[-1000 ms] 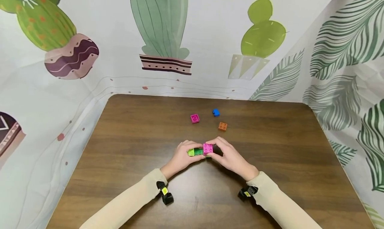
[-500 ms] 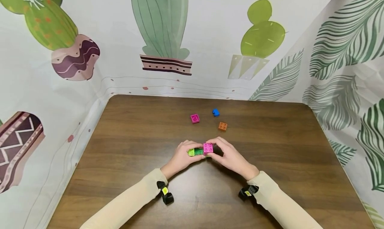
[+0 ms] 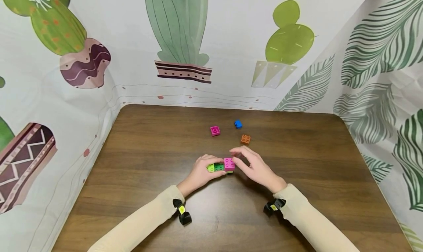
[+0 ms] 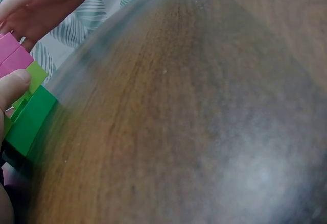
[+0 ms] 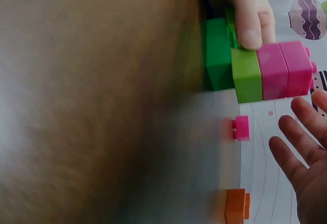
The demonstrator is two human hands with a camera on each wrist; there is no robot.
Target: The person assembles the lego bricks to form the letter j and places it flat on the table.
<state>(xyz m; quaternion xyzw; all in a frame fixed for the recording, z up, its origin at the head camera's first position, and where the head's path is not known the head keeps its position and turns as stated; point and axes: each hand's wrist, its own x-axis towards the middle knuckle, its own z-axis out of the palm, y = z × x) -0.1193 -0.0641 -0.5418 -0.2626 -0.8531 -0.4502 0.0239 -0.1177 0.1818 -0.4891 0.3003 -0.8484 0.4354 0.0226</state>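
In the head view my left hand (image 3: 204, 170) holds a small build of toy bricks on the table, its fingers and thumb on either side. A long green brick (image 5: 218, 55) forms the base. Above it, as the right wrist view shows, come a lime-green brick (image 5: 246, 76) and two stacked pink bricks (image 5: 285, 70). Another lime-green brick (image 3: 210, 168) sits at the left end, partly covered by the left hand. My right hand (image 3: 257, 171) hovers just right of the pink top, fingers spread and loosely bent, with nothing in it.
Behind the hands lie three loose bricks: a magenta brick (image 3: 215, 131) turned studs-down, a blue brick (image 3: 238, 124) on its side and an orange brick (image 3: 245, 139) studs-up. A patterned cloth (image 3: 231, 32) hangs behind the brown wooden table (image 3: 158, 134).
My right hand has let go of the pink brick and drawn back slightly to the right, its fingers opening. The left hand and the loose bricks stay where they were.
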